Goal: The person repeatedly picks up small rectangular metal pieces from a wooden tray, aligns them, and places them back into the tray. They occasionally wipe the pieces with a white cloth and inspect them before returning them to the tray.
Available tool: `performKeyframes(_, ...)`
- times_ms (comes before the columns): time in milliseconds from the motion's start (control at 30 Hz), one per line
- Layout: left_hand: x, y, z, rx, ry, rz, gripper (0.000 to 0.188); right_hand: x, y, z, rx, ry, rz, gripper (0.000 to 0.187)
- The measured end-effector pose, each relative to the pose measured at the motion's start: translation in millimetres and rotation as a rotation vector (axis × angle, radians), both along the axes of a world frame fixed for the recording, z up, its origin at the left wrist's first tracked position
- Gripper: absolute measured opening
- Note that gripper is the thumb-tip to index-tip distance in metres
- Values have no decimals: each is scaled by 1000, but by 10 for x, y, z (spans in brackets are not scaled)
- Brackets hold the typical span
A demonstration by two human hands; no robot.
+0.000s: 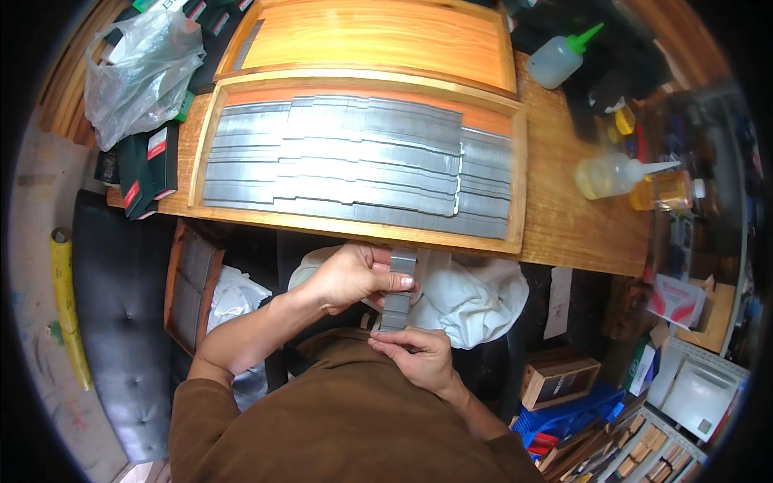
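In front of my body, just below the table's near edge, I hold a narrow stack of flat grey metal pieces (395, 310), overlapped in steps. My left hand (358, 278) is closed around its upper part, with the thumb lying across the front. At the lower end, my right hand (419, 358) pinches with thumb and fingers close together. Beyond my hands, a shallow wooden tray (362, 223) lies on the table, holding overlapping rows of similar grey metal pieces (362, 153).
Behind the tray is another wooden tray (378, 36). A plastic bag (145, 76) and dark boxes (163, 161) sit at left. Squeeze bottles (555, 63) stand on the wooden table (564, 233) at right. White cloth (471, 302) lies beneath my hands; a wooden frame (193, 282) leans at left.
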State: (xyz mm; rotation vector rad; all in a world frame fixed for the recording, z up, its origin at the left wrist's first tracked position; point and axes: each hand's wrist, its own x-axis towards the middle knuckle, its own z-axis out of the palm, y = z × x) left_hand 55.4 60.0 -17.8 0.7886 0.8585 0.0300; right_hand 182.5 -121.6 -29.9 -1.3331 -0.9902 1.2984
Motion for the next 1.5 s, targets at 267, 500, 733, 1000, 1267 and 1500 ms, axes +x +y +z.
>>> performKeyframes(267, 122, -239, 301, 257, -221, 36, 18, 717, 44, 429, 23, -298, 373, 17)
performKeyframes(500, 1182, -144, 1011, 1403, -619, -33, 25, 1398, 442, 1534, 527, -847, -298, 42)
performKeyframes(733, 1877, 56, 834, 1279, -586, -11, 8, 2031, 667, 1353, 442, -649, -317, 25)
performKeyframes(1000, 1526, 93, 1047, 1144, -495, -200, 13, 1739, 585, 1335, 433, -599, -330, 16)
performKeyframes(1267, 21, -153, 353, 15, -17, -114, 14, 606, 721, 365, -291, 361, 68, 19)
performKeyframes(1500, -222, 118, 122, -91, -37, 54, 19, 219, 1029, -20, -296, 629, -136, 12)
